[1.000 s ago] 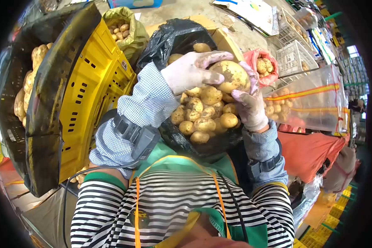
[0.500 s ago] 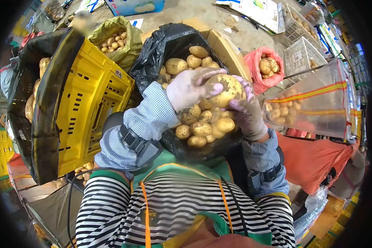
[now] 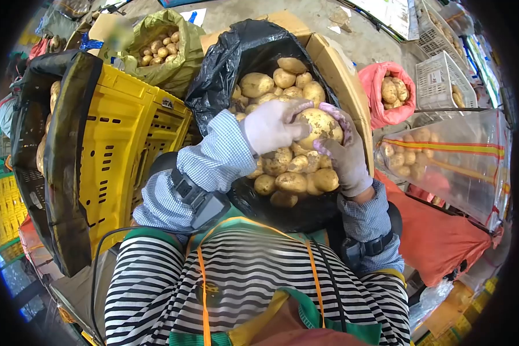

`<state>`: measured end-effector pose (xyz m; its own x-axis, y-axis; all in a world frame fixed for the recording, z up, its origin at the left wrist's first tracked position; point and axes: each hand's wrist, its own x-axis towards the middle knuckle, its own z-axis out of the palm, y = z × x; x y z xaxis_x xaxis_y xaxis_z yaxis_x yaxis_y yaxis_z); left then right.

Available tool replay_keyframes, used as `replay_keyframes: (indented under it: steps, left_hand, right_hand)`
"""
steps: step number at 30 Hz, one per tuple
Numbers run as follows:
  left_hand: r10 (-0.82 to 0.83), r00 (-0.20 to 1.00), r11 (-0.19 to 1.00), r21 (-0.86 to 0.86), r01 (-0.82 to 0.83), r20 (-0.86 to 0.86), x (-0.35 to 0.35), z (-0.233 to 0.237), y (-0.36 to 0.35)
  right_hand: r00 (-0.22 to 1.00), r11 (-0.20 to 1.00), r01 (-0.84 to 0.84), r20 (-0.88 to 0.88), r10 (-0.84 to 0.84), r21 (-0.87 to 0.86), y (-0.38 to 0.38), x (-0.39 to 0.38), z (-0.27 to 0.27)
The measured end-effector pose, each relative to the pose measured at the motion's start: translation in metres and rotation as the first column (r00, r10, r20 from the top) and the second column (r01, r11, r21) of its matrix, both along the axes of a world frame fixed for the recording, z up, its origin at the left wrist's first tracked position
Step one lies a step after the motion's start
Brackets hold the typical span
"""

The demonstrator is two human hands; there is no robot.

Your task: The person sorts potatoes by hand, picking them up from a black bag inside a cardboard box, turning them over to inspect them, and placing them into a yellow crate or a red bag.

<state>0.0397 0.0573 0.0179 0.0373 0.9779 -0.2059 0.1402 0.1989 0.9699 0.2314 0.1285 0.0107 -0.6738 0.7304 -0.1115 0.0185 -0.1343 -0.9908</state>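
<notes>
Above the black plastic bag [image 3: 219,72], one large potato [image 3: 319,128], yellow with brown patches, is held between two gloved hands. Its near side is gripped by the left hand [image 3: 274,126], thumb and fingers narrowly parted around it; its other side is cupped by the curved fingers of the right hand [image 3: 349,157]. Many smaller potatoes [image 3: 291,183] are contained by the bag, which is set inside a cardboard box [image 3: 343,81].

Left of the bag, a small pale label [image 3: 167,104] is carried by a yellow crate [image 3: 118,144], its characters too small to be read. Right of the bag, a tag [image 3: 436,76] is borne by a white crate [image 3: 447,86], likewise illegible. Between bag and white crate, potatoes are held by a pink sack [image 3: 376,95]. Beyond the bag, grey floor [image 3: 305,16] is marked by dirt and torn scraps
</notes>
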Motion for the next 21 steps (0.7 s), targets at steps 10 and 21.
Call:
replay_keyframes:
  steps: [10, 21]
  left_hand:
    - [0.116, 0.917, 0.974, -0.225, -0.030, 0.381, -0.017, -0.013, 0.013]
    - [0.084, 0.913, 0.984, -0.175, -0.014, 0.400, -0.014, -0.020, 0.015]
  right_hand:
    - [0.995, 0.994, -0.092, -0.052, 0.088, -0.060, 0.030, 0.009, -0.017]
    - [0.932, 0.981, -0.187, -0.324, 0.161, -0.050, 0.033, 0.011, -0.077]
